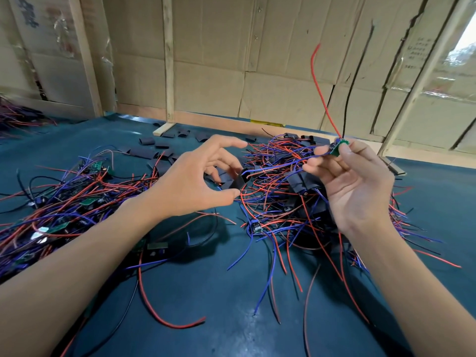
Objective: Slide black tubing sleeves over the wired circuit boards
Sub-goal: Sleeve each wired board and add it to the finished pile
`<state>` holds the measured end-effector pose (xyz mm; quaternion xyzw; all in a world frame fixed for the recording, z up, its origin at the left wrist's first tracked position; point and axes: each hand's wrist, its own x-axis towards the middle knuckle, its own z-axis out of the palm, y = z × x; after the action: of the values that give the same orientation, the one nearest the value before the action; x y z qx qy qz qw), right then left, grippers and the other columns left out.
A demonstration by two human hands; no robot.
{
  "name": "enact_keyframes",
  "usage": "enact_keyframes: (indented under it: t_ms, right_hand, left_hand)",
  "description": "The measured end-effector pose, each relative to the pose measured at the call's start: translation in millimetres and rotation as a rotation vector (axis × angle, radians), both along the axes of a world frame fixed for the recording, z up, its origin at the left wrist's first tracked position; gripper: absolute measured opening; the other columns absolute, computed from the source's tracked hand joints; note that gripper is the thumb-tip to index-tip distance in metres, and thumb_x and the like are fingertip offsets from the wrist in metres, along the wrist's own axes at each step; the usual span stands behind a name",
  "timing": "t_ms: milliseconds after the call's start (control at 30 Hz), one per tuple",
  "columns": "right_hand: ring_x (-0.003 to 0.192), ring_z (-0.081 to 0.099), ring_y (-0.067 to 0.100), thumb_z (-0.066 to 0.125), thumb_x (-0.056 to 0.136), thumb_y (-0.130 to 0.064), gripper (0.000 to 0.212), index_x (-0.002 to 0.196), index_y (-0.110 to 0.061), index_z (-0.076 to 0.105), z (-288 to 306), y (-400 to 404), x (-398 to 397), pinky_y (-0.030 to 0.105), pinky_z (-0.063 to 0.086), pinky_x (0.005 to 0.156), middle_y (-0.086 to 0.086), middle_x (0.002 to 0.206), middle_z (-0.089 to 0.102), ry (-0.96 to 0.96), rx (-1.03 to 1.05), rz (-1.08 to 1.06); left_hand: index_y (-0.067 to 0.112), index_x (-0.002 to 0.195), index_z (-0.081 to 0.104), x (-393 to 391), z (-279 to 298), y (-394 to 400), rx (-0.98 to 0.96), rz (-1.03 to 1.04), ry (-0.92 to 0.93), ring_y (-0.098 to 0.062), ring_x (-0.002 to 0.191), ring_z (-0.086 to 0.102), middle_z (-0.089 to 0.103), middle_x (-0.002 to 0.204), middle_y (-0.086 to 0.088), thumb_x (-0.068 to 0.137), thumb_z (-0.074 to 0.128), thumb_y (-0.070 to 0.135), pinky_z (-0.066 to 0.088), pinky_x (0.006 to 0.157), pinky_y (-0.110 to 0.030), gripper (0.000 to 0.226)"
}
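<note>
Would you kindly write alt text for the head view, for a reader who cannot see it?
Over a blue table, the left hand pinches a black sleeve while the right hand holds a green board, its red and black wires pointing up. Piles of wired boards and loose sleeves lie around.

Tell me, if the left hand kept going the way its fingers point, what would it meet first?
Probably the blue wires trailing from the green circuit board pinched in the right hand. The left hand, holding a black sleeve, points right toward them; depth is uncertain.

Both forearms bare, no sleeves, gloves, rings.
</note>
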<state>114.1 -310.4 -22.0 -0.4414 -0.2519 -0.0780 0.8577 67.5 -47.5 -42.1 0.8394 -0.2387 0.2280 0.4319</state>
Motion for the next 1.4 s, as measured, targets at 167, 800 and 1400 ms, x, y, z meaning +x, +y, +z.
enact_keyframes:
  t_ms: [167, 800, 1400]
  right_hand:
    - [0.064, 0.064, 0.031, 0.045, 0.099, 0.002, 0.017, 0.088, -0.008, 0.054, 3, -3, -1, 0.040, 0.057, 0.070, 0.019, 0.079, 0.066, -0.023, -0.028, -0.019]
    - [0.067, 0.064, 0.031, 0.052, 0.090, -0.006, 0.016, 0.083, -0.013, 0.065, 10, 1, -8, 0.040, 0.056, 0.072, 0.017, 0.080, 0.068, -0.046, 0.084, 0.045]
    - [0.062, 0.059, 0.030, 0.050, 0.084, -0.005, 0.010, 0.092, -0.007, 0.056, 5, -2, -2, 0.038, 0.053, 0.065, 0.019, 0.075, 0.065, -0.001, 0.068, 0.060]
  left_hand:
    - [0.033, 0.140, 0.045, -1, 1, 0, -0.025, -0.011, 0.007, -0.021, 0.106, 0.063, 0.069, 0.108, 0.009, 0.073, 0.079, 0.017, 0.054, 0.082, -0.035, 0.076]
    - [0.033, 0.139, 0.044, -4, 1, -4, 0.071, -0.001, 0.024, -0.021, 0.104, 0.064, 0.066, 0.106, 0.011, 0.074, 0.078, 0.019, 0.053, 0.078, -0.030, 0.075]
    - [0.027, 0.144, 0.042, -19, 10, -14, -0.057, -0.077, 0.139, -0.019, 0.088, 0.066, 0.072, 0.107, -0.007, 0.078, 0.070, 0.006, 0.052, 0.092, -0.044, 0.075]
